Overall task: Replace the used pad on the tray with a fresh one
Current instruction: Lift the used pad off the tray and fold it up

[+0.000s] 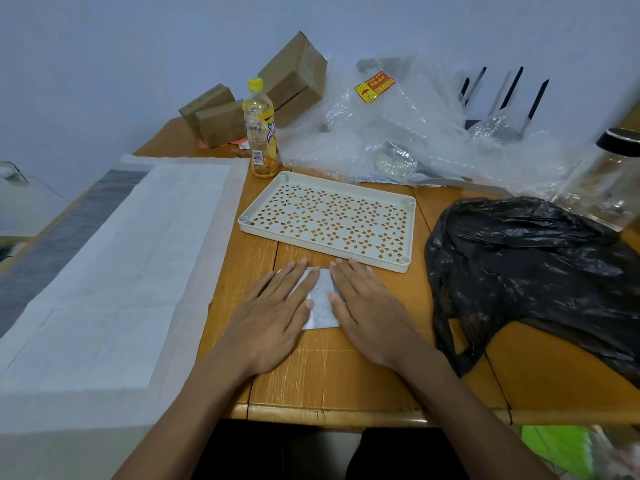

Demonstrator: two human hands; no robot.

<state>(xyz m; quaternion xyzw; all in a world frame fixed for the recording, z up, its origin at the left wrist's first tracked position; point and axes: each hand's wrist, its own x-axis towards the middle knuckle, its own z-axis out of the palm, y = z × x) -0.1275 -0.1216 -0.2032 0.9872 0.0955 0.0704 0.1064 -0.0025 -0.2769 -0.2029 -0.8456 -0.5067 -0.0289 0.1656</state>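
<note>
A: Taking the tray (328, 221) as the marker, what is biggest on the desk (346, 382)?

B: The large white pad (114, 271), spread flat to the tray's left and running over the desk's near edge. Next, the black plastic bag (533, 271), crumpled to the tray's right. Behind the tray lies a heap of bubble wrap (398, 133) with a yellow sticker (374, 86) reading "KEEP DRY".

A: And the tray itself?

B: Cream, perforated, with nothing lying in it.

A: Where is the small folded pad (322, 299)?

B: Just in front of the tray's near edge, flat on the desk. The left hand (270, 320) and right hand (367, 313) both press on it, fingers (294, 275) straight and spread, gripping nothing; the pad shows in the gap between them.

A: Anything smaller?

B: Cardboard boxes (249, 98) behind the tray's far left corner, and a yellow-capped drink bottle (260, 129) just beside that corner. Its label is too blurred to read.
</note>
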